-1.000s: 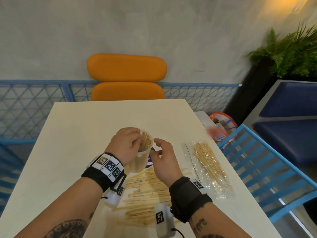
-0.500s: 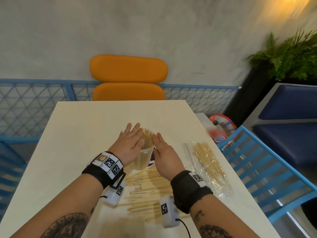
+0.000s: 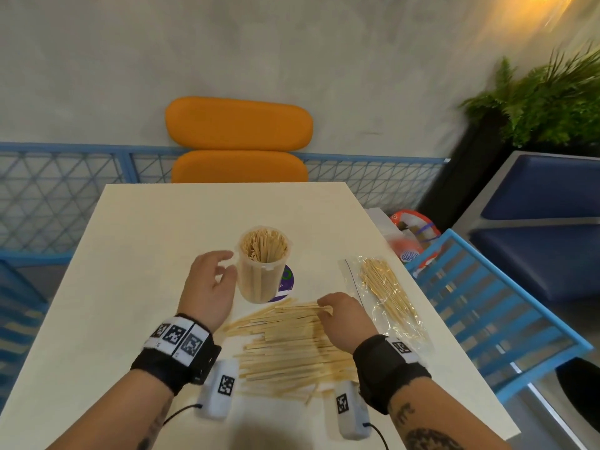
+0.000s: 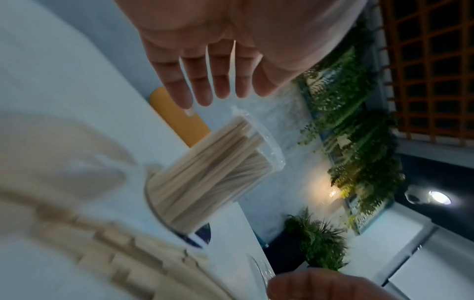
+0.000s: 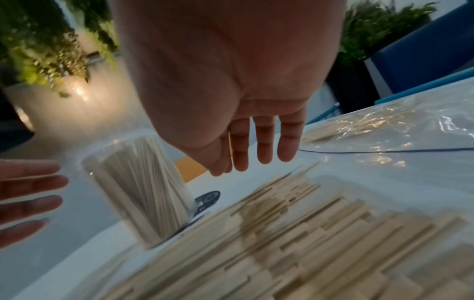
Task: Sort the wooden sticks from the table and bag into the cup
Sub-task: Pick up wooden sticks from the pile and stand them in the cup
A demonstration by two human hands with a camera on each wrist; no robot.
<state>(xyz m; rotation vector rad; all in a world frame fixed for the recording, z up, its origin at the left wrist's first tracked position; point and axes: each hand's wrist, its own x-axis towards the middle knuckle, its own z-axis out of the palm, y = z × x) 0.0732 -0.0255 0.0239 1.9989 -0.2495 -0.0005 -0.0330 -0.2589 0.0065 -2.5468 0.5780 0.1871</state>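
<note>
Cup (image 3: pixel 262 264) just beside left hand (image 3: pixel 209 287)

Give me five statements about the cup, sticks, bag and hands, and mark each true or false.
1. The cup stands upright with sticks in it. True.
2. The left hand grips the cup. False: its fingers are spread open beside the cup and hold nothing.
3. The bag lies to the right of the loose sticks on the table. True.
4. The bag is empty. False: thin sticks show through its clear plastic.
5. The right hand is over the far end of the loose sticks. True.
</note>
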